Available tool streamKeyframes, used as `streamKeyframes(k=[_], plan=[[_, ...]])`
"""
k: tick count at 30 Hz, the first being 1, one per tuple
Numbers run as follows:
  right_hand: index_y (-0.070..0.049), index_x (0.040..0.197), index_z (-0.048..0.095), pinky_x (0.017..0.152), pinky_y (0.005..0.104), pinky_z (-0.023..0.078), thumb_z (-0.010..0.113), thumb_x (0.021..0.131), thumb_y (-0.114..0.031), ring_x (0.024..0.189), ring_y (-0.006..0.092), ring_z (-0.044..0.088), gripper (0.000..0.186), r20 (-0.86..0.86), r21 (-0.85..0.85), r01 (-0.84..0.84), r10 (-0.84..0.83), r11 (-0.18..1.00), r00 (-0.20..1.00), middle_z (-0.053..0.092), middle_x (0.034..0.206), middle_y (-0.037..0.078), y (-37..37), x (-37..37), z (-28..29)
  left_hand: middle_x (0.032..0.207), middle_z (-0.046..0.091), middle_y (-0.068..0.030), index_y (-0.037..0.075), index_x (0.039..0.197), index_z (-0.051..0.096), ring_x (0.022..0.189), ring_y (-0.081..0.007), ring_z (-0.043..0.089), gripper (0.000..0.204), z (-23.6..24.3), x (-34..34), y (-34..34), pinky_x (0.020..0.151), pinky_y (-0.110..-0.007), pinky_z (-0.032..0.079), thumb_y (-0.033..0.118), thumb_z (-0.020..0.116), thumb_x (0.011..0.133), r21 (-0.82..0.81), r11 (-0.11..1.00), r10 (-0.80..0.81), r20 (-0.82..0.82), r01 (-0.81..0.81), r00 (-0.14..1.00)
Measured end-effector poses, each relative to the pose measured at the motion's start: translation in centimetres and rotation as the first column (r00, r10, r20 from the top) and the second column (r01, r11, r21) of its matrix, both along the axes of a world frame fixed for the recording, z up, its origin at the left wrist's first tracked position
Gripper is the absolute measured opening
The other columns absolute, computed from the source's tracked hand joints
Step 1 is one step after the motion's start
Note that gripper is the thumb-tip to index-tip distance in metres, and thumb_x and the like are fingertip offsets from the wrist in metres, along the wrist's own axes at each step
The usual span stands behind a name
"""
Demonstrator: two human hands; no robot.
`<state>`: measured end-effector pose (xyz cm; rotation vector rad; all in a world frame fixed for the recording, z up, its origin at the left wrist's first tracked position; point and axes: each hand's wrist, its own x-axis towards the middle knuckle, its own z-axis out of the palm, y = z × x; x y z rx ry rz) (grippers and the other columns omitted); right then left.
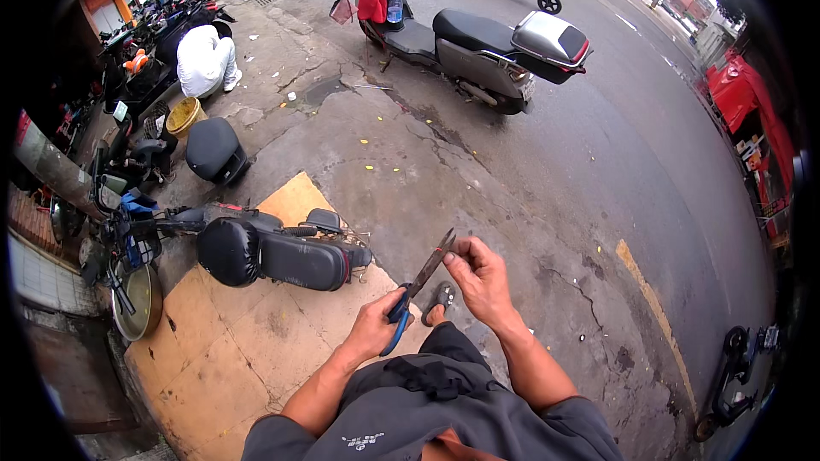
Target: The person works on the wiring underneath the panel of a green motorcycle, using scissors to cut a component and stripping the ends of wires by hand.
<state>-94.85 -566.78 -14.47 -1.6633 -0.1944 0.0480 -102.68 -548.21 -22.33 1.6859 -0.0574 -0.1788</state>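
Observation:
My left hand (373, 324) grips a pair of scissors (424, 272) by their blue handles. The dark, worn blades point up and away from me, a little apart at the tip. Close to the blade tip, my right hand (480, 280) is closed in a pinch with thumb and forefinger. A small red bit (439, 249) shows at the blades beside those fingers. It looks thin, perhaps wire, but its kind is too small to tell, and whatever sits between the fingertips is hidden.
An electric scooter (286, 254) stands on tan tiles (205, 358) at the left. Beyond are a black scooter box (215, 151), a yellow bucket (183, 117) and a crouching person in white (205, 61). A larger scooter (478, 55) stands by the road; a kick scooter (736, 380) is at the right.

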Motion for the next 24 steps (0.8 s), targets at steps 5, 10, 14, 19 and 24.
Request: streamKeyframes(k=[5, 10, 14, 19, 24], plan=[[0.0, 0.085, 0.053, 0.056, 0.0225, 0.034, 0.058, 0.091, -0.009, 0.065, 0.005, 0.039, 0.012, -0.117, -0.021, -0.149, 0.145, 0.989, 0.982, 0.046, 0.073, -0.004, -2.0, 12.3, -0.4, 0.087, 0.059, -0.0055, -0.005, 0.125, 0.051, 0.079, -0.0106, 0.057, 0.048, 0.1, 9.8, -2.5, 0.071, -0.026, 0.048, 0.003, 0.068, 0.081, 0.015, 0.994, 0.113, -0.126, -0.112, 0.986], [0.0, 0.081, 0.05, 0.052, 0.0253, 0.032, 0.059, 0.089, -0.006, 0.062, 0.0063, 0.035, 0.014, -0.016, -0.157, -0.197, 0.197, 0.968, 0.98, 0.04, 0.068, -0.003, -2.1, 22.3, 0.4, 0.1, 0.064, -0.0172, -0.007, 0.125, 0.051, 0.086, -0.0181, 0.062, 0.053, 1.5, 18.8, -3.5, 0.078, -0.03, 0.049, 0.01, 0.071, 0.079, 0.31, 0.928, 0.208, 0.023, -0.205, 0.978], [0.001, 0.081, 0.051, 0.052, 0.0268, 0.033, 0.061, 0.087, -0.005, 0.06, 0.0097, 0.036, 0.014, 0.107, -0.238, -0.195, 0.225, 0.951, 0.968, 0.04, 0.066, 0.003, 0.1, 30.1, 0.2, 0.11, 0.062, -0.021, -0.006, 0.123, 0.052, 0.094, -0.028, 0.065, 0.048, 1.5, 25.7, -2.3, 0.078, -0.034, 0.051, 0.008, 0.068, 0.08, 0.366, 0.897, 0.244, 0.056, -0.247, 0.968], [0.001, 0.087, 0.057, 0.058, 0.0349, 0.043, 0.063, 0.084, -0.006, 0.063, 0.0267, 0.053, 0.01, 0.23, -0.378, -0.209, 0.31, 0.902, 0.923, 0.053, 0.073, 0.013, 4.7, 40.0, -0.1, 0.104, 0.065, -0.0181, -0.003, 0.123, 0.052, 0.091, -0.0301, 0.066, 0.042, -0.4, 34.8, 1.8, 0.075, -0.037, 0.051, 0.007, 0.063, 0.083, 0.328, 0.879, 0.314, 0.148, -0.346, 0.938], [0.0, 0.09, 0.057, 0.062, 0.0373, 0.047, 0.063, 0.084, -0.008, 0.071, 0.0328, 0.06, 0.012, 0.218, -0.429, -0.261, 0.379, 0.865, 0.899, 0.058, 0.078, 0.016, 12.0, 50.1, -1.6, 0.084, 0.066, -0.0131, 0.001, 0.121, 0.053, 0.081, -0.0315, 0.066, 0.039, -1.1, 43.8, 8.2, 0.069, -0.039, 0.05, 0.011, 0.062, 0.084, 0.25, 0.904, 0.359, -0.003, -0.347, 0.933]])
